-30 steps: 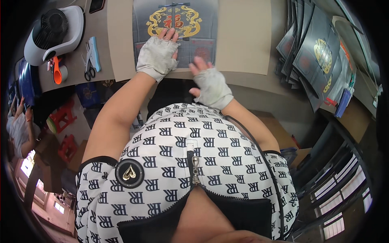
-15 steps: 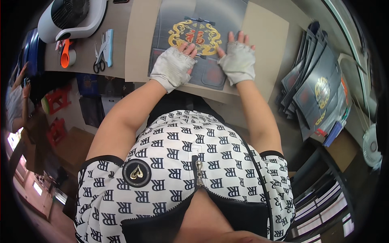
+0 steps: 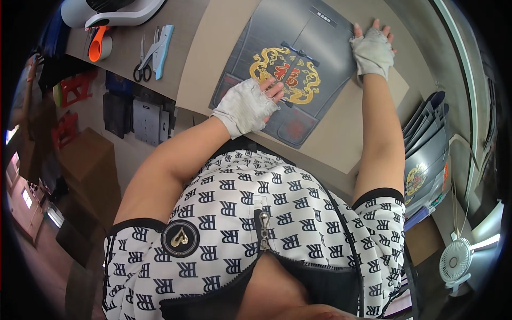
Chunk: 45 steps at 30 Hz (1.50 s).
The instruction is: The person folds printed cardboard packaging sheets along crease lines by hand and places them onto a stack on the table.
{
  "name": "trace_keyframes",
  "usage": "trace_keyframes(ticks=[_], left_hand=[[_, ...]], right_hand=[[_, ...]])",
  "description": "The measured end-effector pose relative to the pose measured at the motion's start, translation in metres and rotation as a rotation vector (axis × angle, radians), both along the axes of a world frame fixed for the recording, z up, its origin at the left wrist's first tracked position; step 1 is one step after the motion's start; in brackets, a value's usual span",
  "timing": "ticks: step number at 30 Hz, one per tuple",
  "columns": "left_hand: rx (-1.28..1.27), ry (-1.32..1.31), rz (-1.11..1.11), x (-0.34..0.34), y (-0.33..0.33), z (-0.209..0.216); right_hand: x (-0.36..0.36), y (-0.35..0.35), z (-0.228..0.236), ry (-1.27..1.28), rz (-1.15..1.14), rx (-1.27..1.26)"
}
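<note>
A flat dark grey printed bag (image 3: pixel 298 45), with a gold dragon ring around a red character, lies at a slant on a brown cardboard sheet (image 3: pixel 210 50). My left hand (image 3: pixel 246 108), in a whitish fingerless glove, rests on the bag, its fingers stretched out over the lower left of the gold ring. Farther off and to the right, my right hand (image 3: pixel 373 52) wears a matching glove. Its fingers are spread at the bag's upper right edge, over the cardboard. Neither hand grips anything.
Left of the cardboard lie a light blue stapler (image 3: pixel 161 52), scissors (image 3: pixel 142 70) and an orange tape dispenser (image 3: pixel 97 45). A white and black appliance (image 3: pixel 128 15) stands behind them. Several similar bags (image 3: pixel 426 157) are bunched at the right, near a small white fan (image 3: pixel 455 261).
My right hand has moved from the emblem's right side up and right to the bag's far edge. My left hand stays by the emblem. The view has turned, so the bag now appears slanted.
</note>
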<state>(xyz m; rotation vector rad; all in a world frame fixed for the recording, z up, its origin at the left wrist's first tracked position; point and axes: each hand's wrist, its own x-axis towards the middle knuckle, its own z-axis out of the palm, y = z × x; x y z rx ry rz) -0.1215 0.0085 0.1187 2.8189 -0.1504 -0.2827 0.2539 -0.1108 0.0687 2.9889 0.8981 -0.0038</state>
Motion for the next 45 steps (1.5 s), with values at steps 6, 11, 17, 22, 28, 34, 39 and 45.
trace_keyframes(ticks=[6, 11, 17, 22, 28, 34, 39, 45], left_hand=[[-0.104, -0.008, 0.001, -0.003, -0.001, -0.004], [-0.025, -0.026, 0.016, -0.002, -0.003, -0.006], [-0.030, -0.233, 0.022, -0.004, -0.005, -0.013], [0.245, -0.268, 0.232, -0.004, 0.049, -0.026], [0.244, -0.094, 0.307, 0.057, 0.094, 0.004], [0.209, -0.232, 0.253, 0.137, 0.135, -0.019], [0.210, -0.203, 0.306, 0.182, 0.151, -0.015], [0.182, -0.280, 0.320, 0.197, 0.154, -0.013]], right_hand=[[0.031, 0.003, -0.008, -0.133, -0.160, 0.067], [-0.052, 0.007, 0.025, -0.078, -0.060, 0.009], [-0.203, -0.075, 0.038, 0.148, 0.218, -0.060], [-0.296, -0.123, 0.053, 0.274, 0.253, -0.101], [-0.269, -0.107, 0.050, 0.249, 0.203, -0.167], [-0.121, -0.053, 0.019, -0.045, 0.063, -0.092], [-0.030, 0.000, 0.014, -0.124, 0.005, -0.061], [-0.035, 0.014, 0.038, -0.086, -0.053, -0.104]])
